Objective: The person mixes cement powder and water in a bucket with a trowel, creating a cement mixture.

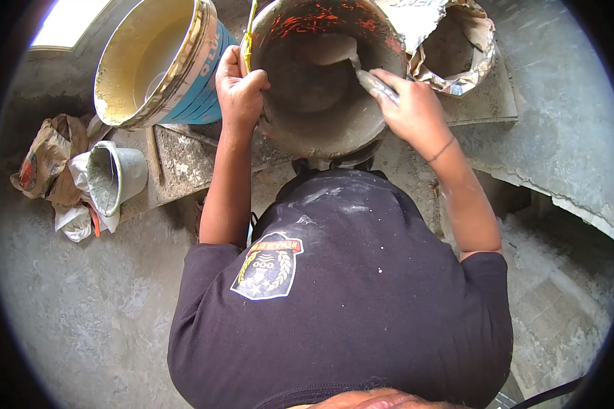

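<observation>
A grey-crusted bucket [327,140] with orange-red scraped patches inside is tipped so its mouth faces me. My left hand [241,92] is closed at its left rim, around a yellow cord handle [250,41]. Wrapped round the handle of a trowel [375,85], my right hand [416,112] reaches in from the right side. The trowel's blade lies inside the bucket against the far inner wall, coated in grey. Shadow makes the bottom of the bucket hard to read.
A large blue bucket [201,88] with cloudy liquid stands at left. Below it are a small grey pail [133,174] and crumpled paper bags [54,160]. An open torn paper sack [484,51] sits at upper right. A broken-edged concrete ledge [559,150] runs along the right.
</observation>
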Tool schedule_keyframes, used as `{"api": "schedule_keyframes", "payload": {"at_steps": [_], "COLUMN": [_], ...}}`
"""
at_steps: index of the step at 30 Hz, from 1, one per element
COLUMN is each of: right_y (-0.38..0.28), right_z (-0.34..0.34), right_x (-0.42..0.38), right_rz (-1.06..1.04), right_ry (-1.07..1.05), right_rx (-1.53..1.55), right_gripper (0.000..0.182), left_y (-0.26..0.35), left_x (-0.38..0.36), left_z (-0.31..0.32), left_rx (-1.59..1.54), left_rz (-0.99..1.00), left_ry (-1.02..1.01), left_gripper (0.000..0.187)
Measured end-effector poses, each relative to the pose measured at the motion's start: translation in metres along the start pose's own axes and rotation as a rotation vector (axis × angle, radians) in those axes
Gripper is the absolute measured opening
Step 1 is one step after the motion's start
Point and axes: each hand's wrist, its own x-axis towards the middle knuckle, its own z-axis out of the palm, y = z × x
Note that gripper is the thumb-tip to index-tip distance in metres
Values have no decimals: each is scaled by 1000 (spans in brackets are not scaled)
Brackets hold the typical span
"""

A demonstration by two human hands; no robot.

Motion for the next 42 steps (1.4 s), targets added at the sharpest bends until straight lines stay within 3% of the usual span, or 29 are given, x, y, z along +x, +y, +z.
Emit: {"api": "schedule_keyframes", "payload": {"at_steps": [4,6,11,15,18,30,32,33,35,36,38,42], "right_y": [-7,1,19,25,14,19,37,39,38,36,26,-4], "right_z": [8,8,-4,-1,7,-4,1,2,3,6,19,26], "right_x": [2,-7,-21,-13,-5,-34,-38,-38,-36,-33,-24,-17], "right_rz": [27,-20,92,96,78,165,95,95,189,190,79,148], "right_ry": [-80,-156,-312,-170,-55,-356,-280,-283,-202,-200,9,-107], "right_rx": [-69,0,103,337,189,-81,209,210,439,441,293,276], "right_gripper": [34,33,36,43,47,42,42,42,41,41,41,43], "left_y": [7,3,-1,5,2,6,5,7,10,10,10,7], "left_x": [-2,-2,0,-4,-5,-13,-13,-14,-17,-17,-19,-17], "left_z": [8,8,5,12,17,31,30,30,33,32,29,28], "left_rx": [-1,-14,-18,-22,12,40,-13,-11,5,6,48,34], "left_rz": [2,3,1,-16,10,26,25,23,14,14,-6,6], "left_ry": [3,27,57,59,39,45,14,16,19,16,6,-37], "left_gripper": [20,20,19,17,18,19,18,18,18,18,20,21]}}
